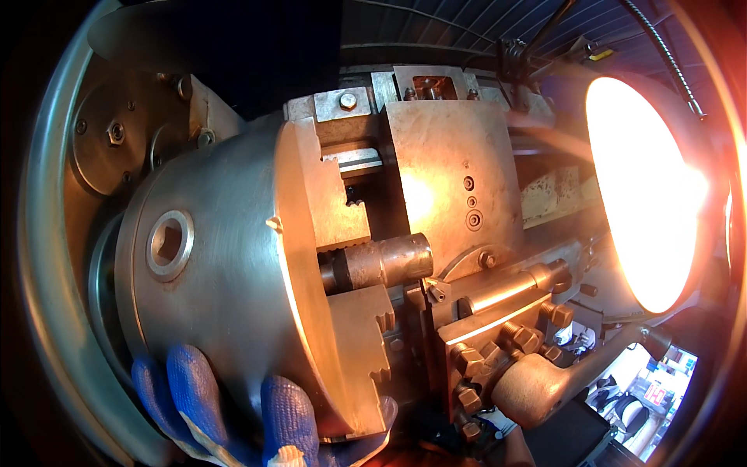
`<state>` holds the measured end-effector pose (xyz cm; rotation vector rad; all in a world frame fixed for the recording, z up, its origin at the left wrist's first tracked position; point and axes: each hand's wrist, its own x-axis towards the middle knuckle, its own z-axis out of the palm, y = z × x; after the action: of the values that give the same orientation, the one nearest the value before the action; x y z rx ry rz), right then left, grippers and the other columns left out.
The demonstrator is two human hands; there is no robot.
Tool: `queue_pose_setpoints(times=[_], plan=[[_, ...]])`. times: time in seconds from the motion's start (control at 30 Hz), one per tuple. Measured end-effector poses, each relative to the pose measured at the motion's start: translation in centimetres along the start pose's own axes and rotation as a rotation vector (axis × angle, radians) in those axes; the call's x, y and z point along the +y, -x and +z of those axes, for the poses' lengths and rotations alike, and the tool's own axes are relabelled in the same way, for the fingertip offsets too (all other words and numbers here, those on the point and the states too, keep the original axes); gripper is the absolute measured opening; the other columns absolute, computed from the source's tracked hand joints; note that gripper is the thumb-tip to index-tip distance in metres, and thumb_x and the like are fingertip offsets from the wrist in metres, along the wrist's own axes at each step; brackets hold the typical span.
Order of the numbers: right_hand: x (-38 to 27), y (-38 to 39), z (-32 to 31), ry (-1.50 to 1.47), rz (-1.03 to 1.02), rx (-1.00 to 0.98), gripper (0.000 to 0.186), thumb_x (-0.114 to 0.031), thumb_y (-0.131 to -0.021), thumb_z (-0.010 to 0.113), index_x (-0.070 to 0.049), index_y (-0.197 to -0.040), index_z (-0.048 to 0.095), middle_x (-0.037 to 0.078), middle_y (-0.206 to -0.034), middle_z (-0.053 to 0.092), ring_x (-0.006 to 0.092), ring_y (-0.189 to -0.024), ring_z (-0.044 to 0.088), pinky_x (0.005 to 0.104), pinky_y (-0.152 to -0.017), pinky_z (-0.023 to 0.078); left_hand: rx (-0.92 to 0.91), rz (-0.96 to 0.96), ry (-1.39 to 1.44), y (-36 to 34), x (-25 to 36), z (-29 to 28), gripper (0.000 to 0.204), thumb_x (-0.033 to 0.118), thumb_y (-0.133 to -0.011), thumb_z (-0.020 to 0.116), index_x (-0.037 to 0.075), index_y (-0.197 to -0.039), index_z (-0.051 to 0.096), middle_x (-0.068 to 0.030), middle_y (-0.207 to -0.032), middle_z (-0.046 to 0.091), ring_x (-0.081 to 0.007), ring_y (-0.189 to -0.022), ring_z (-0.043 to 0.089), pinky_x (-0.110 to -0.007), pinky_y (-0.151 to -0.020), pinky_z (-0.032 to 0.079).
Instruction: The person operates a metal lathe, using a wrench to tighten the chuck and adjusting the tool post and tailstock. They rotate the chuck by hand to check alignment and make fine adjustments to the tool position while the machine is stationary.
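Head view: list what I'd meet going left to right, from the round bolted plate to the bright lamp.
Round bolted plate → large metal chuck → round bar gripped in the chuck → tool post with its clamping bolts → bright lamp.

In front of me, toward my left, I have a large drum-shaped metal chuck (222, 233), brushed grey around its side and glowing orange on its face, its axis lying sideways. I see a ringed socket (170, 244) sunk in its side and stepped jaws jutting rightward, with a short brownish metal cylinder (385, 261) sticking out between them.
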<state>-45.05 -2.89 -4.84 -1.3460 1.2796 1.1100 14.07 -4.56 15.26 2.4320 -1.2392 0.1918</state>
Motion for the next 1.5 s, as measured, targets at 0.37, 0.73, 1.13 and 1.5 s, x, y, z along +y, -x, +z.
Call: queue_pose_setpoints(times=[0.37, 0.73, 1.13, 1.5], plan=[[1.0, -0.7, 0.2, -0.07, -0.008, 0.026, 0.036, -0.03, -0.09, 0.062, -0.011, -0.121, 0.067, 0.006, -0.122, 0.067, 0.0205, -0.115, 0.06, 0.0342, -0.104, 0.044, -0.004, 0.019, -0.005, -0.1, 0.1, -0.4, 0.097, 0.041, -0.068, 0.077, 0.012, -0.15, 0.034, -0.0208, -0.15, 0.038, -0.0455, -0.14, 0.033, -0.06, -0.114, 0.029], [1.6, -1.8, 2.0, -0.548, -0.26, 0.171, 0.034, -0.017, -0.085, 0.07, -0.002, -0.115, 0.067, 0.013, -0.106, 0.073, 0.0238, -0.097, 0.069, 0.0348, -0.089, 0.052, 0.093, 0.202, -0.047, 1.9, -1.1, -0.3, 0.086, 0.045, -0.071, 0.076, 0.022, -0.147, 0.041, -0.0185, -0.152, 0.037, -0.0455, -0.14, 0.034, -0.059, -0.113, 0.03], [-3.6, 1.1, -0.1, -0.397, -0.413, 0.372, 0.026, -0.008, -0.083, 0.071, 0.002, -0.107, 0.066, 0.007, -0.097, 0.071, 0.0147, -0.088, 0.065, 0.0312, -0.083, 0.052, 0.24, 0.262, -0.135, 3.9, 0.0, 1.1, 0.049, 0.017, -0.077, 0.08, 0.027, -0.123, 0.065, -0.0081, -0.151, 0.043, -0.0361, -0.141, 0.034, -0.053, -0.115, 0.025], [-2.7, 0.7, 0.2, -0.423, -0.389, 0.334, 0.031, -0.011, -0.084, 0.07, 0.0, -0.112, 0.066, 0.01, -0.101, 0.072, 0.0173, -0.093, 0.068, 0.0314, -0.085, 0.052, 0.199, 0.207, -0.272, 11.9, 0.2, 5.9, 0.068, 0.028, -0.078, 0.077, 0.032, -0.141, 0.052, -0.0188, -0.162, 0.017, -0.0465, -0.147, 0.013, -0.066, -0.113, 0.007]])
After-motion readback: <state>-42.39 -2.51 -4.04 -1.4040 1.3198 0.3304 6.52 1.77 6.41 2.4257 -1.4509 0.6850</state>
